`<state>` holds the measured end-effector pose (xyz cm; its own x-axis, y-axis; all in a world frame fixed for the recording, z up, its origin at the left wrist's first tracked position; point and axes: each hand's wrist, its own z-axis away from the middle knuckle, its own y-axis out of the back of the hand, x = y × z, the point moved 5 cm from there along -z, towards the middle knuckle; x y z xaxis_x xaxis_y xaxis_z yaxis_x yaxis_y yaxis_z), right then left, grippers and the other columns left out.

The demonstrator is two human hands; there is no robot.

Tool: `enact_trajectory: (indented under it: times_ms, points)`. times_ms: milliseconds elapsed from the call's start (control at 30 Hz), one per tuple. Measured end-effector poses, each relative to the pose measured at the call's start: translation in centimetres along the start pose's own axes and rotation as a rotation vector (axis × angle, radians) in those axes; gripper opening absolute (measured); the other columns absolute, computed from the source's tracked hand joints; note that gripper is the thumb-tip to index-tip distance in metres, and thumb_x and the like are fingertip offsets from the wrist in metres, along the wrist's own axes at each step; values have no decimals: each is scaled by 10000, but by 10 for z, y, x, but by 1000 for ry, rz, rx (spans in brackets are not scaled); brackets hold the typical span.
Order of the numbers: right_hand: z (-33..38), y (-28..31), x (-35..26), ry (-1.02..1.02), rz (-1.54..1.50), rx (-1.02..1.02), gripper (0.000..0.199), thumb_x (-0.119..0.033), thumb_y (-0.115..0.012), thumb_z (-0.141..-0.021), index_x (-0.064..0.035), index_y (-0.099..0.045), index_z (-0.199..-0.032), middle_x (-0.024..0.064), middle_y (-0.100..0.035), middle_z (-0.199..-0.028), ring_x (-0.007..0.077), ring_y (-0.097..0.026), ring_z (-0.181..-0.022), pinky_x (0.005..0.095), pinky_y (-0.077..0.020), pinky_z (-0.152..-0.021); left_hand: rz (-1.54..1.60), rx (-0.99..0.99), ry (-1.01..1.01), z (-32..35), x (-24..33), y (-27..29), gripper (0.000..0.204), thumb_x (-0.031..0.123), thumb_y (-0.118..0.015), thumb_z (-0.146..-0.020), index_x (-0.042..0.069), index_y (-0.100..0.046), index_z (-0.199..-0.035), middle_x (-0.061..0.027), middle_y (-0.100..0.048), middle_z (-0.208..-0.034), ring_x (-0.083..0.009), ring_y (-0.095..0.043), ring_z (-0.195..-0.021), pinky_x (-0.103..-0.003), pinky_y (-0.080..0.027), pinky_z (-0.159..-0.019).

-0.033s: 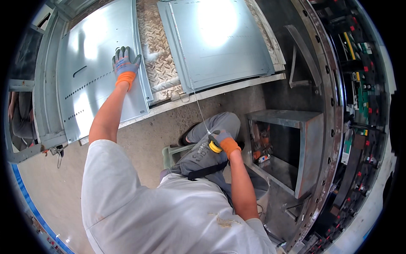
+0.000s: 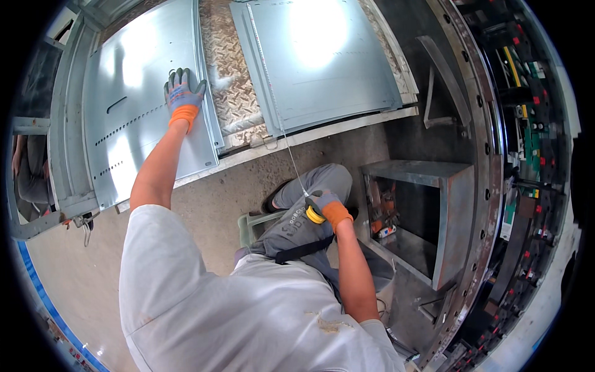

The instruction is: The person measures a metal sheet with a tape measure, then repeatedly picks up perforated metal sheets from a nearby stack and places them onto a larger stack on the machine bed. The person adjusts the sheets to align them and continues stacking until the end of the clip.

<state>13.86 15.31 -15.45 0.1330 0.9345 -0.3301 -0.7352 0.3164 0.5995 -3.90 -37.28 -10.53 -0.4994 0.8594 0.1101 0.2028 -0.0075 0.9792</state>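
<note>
Gloved in grey and orange, my left hand (image 2: 184, 94) lies flat with spread fingers on a stack of shiny sheet metal (image 2: 149, 74) that has a slot and rows of small holes. My right hand (image 2: 325, 204), also gloved, is closed round a yellow tape measure (image 2: 315, 215) above my lap. From it the pulled-out tape blade (image 2: 266, 71) runs up and away along the left edge of a second pile of metal sheets (image 2: 347, 84). The blade's far end lies near that pile's back left corner.
Both stacks rest on a worn tread-plate table (image 2: 232, 93). An open metal box frame (image 2: 440, 229) stands at my right, with small items inside. Beyond it is a large machine (image 2: 483, 149) with a bolted edge. A green stool (image 2: 249, 230) is beneath me.
</note>
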Motion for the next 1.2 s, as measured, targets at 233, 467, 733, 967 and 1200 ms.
enact_trajectory:
  times_ms: [233, 467, 733, 967, 1200]
  points:
    - [-9, -10, 12, -127, -28, 16, 598, -477, -706, -837, 20, -692, -1170, 315, -665, -1199, 471, -628, -1147, 477, -514, -975, 7, -13, -33, -2, 3, -1, 818, 640, -601, -889, 183, -437, -1547, -84, -352, -1641, -316, -252, -1538, -481, -181, -1259]
    - [3, 6, -4, -152, -92, 40, 603, -473, -707, -831, 29, -688, -1165, 323, -665, -1193, 472, -625, -1156, 477, -509, -985, 8, -29, -9, 1, -2, 2, 820, 642, -606, -883, 184, -440, -1544, -83, -356, -1639, -305, -251, -1539, -479, -180, -1260]
    - [-6, -12, 10, 128, 209, 66, 410, -412, -630, -915, -101, -720, -1166, 254, -686, -1162, 412, -643, -1110, 417, -517, -973, -20, -8, -14, 4, 0, 6, 814, 626, -593, -896, 159, -437, -1543, -85, -364, -1633, -288, -266, -1534, -473, -186, -1261]
    - [11, 4, -10, 243, -222, 7, 229, -190, -599, -950, -102, -787, -1047, 74, -742, -1017, 222, -690, -919, 303, -550, -847, 2, -5, -7, 2, 2, 11, 803, 616, -586, -900, 158, -434, -1542, -68, -357, -1638, -300, -281, -1526, -473, -205, -1255]
    - [20, 13, -64, 140, -1025, -208, 222, -151, -624, -967, 6, -735, -1077, 111, -730, -867, 183, -700, -752, 289, -567, -661, 30, 34, -17, 1, 2, 8, 817, 632, -630, -866, 174, -466, -1522, -68, -385, -1622, -297, -287, -1521, -476, -214, -1250]
